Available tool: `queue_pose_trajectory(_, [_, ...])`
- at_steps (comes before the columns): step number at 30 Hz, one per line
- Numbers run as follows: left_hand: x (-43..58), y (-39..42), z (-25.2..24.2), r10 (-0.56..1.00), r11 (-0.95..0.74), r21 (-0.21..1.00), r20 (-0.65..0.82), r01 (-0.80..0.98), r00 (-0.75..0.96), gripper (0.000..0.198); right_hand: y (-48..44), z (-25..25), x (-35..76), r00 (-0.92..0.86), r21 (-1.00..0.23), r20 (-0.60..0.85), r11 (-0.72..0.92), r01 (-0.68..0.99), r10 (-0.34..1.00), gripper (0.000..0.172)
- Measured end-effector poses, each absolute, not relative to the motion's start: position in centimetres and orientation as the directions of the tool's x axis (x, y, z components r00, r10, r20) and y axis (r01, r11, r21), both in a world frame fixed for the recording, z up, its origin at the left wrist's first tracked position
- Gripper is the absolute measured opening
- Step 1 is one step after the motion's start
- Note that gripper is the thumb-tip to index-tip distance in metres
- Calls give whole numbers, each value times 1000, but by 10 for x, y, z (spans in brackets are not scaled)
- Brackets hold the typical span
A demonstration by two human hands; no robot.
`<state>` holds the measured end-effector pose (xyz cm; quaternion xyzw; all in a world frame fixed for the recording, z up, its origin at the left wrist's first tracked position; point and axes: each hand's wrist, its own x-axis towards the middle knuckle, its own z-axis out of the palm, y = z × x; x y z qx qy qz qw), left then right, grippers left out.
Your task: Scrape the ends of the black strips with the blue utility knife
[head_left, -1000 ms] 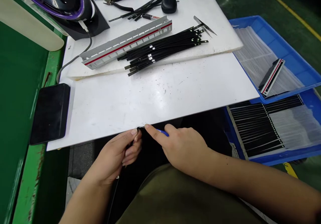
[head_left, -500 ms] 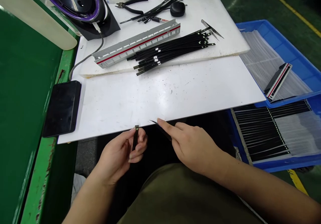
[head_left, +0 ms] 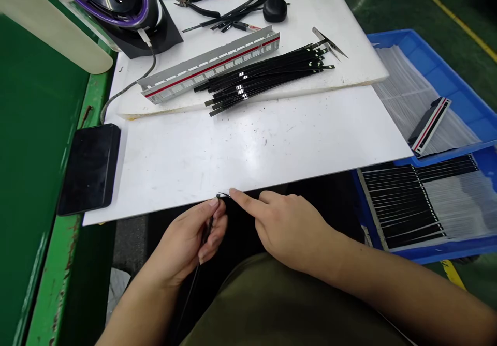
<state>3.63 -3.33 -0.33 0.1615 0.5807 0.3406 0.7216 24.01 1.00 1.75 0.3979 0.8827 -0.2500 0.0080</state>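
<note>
In front of the table's near edge, my left hand (head_left: pixel 198 232) is closed on a thin black strip (head_left: pixel 190 291), gripping it close to its upper end. The strip's tail hangs below the fingers, over my lap. My right hand (head_left: pixel 289 224) is closed around a thin, dark pointed tool (head_left: pixel 224 194), with the index finger stretched along it. Only the tool's fine tip shows; the rest is hidden by the hand, so I cannot tell its exact kind. That tip is at the strip's upper end, but contact is unclear.
On a white foam board (head_left: pixel 349 35) lie a bundle of black strips (head_left: pixel 267 79), a grey channel with a red stripe (head_left: pixel 213 66), tweezers (head_left: pixel 330 43), cutting pliers (head_left: pixel 202 2) and a black case (head_left: pixel 275 10). A black tablet-like device (head_left: pixel 89 167) lies left. Blue trays (head_left: pixel 430 61) stand right.
My right hand has moved left, bringing the tool's tip to the end of the strip. My left hand has turned the strip, so its tail now shows below. The view has shifted slightly.
</note>
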Motion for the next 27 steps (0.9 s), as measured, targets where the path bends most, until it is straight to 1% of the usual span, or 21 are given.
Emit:
queue_pose_trajectory(9, [35, -34, -2, 685, 714, 642, -724, -280, 87, 38, 13, 21, 238, -712, -409, -190, 605, 683, 676, 64])
queue_pose_trajectory(21, [37, -32, -1, 687, 711, 646, -722, -277, 80, 35, 7, 27, 234, -713, -283, -181, 658, 698, 678, 66])
queue_pose_trajectory(24, [36, -34, 1, 691, 706, 651, -719, -280, 70, 32, 8, 27, 238, -699, -289, -168, 644, 709, 695, 66])
queue_pose_trajectory(27, [34, -36, 5, 696, 698, 655, -716, -290, 56, 27, 14, 28, 246, -676, -329, -183, 604, 726, 713, 66])
